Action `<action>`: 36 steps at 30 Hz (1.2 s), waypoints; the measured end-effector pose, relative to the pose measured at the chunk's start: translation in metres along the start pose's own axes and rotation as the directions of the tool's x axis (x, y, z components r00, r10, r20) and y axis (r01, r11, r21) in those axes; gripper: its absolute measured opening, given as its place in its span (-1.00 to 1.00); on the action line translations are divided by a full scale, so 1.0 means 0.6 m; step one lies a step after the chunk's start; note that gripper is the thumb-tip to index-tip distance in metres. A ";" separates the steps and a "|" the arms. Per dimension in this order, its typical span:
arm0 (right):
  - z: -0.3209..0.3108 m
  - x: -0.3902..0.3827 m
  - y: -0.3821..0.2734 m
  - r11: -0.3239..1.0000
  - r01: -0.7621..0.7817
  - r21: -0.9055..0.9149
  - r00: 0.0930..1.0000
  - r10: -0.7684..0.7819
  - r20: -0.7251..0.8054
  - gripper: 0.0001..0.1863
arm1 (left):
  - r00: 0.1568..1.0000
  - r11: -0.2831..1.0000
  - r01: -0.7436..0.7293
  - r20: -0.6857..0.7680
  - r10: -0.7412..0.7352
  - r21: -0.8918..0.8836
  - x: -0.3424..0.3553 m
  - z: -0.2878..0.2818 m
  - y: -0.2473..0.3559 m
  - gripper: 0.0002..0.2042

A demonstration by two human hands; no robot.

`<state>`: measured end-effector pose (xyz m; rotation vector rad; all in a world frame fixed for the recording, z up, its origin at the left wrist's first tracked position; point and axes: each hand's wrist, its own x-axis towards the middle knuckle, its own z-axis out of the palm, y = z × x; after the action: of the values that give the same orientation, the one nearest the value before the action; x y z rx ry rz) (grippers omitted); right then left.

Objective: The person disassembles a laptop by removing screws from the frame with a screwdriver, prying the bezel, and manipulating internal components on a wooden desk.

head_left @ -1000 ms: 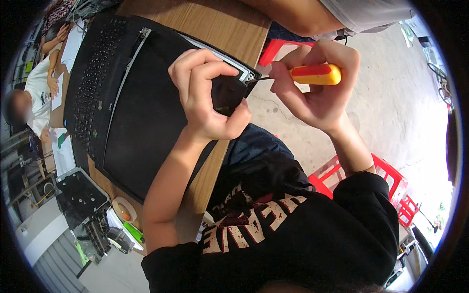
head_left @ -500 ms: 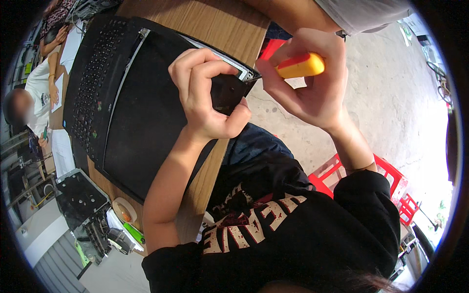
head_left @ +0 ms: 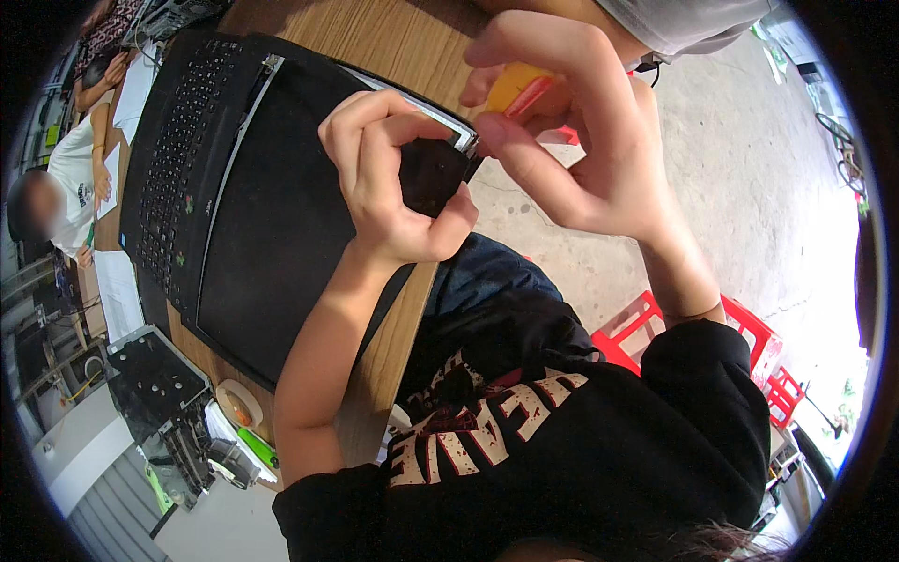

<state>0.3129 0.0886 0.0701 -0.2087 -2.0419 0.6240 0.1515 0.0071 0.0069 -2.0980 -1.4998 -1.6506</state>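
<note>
A black laptop (head_left: 281, 206) lies opened out flat on the wooden table, its keyboard (head_left: 178, 178) on the left and its dark screen on the right. At the screen's right corner the frame is parted, showing a silvery panel edge (head_left: 440, 117). My left hand (head_left: 389, 178) is closed on that corner, fingers curled over the screen and thumb at its outer edge. Beside the corner, my right hand (head_left: 599, 140) holds a screwdriver (head_left: 515, 89) by its yellow and red handle, between thumb and fingers. The fingers hide the screwdriver's shaft and tip.
A taken-apart device (head_left: 159, 384), a beige dish (head_left: 239, 403) and a green-handled tool (head_left: 257, 448) sit at lower left. Another person in a grey garment (head_left: 684, 23) is close at the top. Red plastic stools (head_left: 627, 332) stand at right. More people sit at far left.
My right hand has shifted up and left and turned, with the screwdriver handle now nearer the screen corner. My left hand keeps its hold, nearly unmoved.
</note>
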 end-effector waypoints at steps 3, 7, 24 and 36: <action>-0.017 0.007 -0.005 0.990 -0.105 0.095 0.983 0.089 0.158 -0.67 | 0.999 0.999 -0.034 -0.003 0.034 0.020 0.000 0.000 -0.002 -0.60; -0.023 0.004 0.009 0.997 -0.046 0.055 0.983 0.036 0.178 -0.56 | 1.000 0.999 -0.029 0.003 0.029 0.016 0.002 -0.001 0.000 -0.61; 0.003 0.060 -0.047 0.983 -0.164 -0.086 0.984 0.168 0.051 -0.71 | 0.999 0.999 -0.023 -0.034 0.022 -0.032 -0.003 0.005 -0.003 -0.61; -0.023 0.046 -0.015 0.999 0.053 0.002 0.989 -0.053 0.139 -0.80 | 0.998 0.998 -0.056 0.025 0.056 0.001 -0.004 0.004 -0.007 -0.58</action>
<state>0.3112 0.0962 0.1013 -0.1138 -2.1746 0.6183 0.1501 0.0092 0.0023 -2.1469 -1.4348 -1.6102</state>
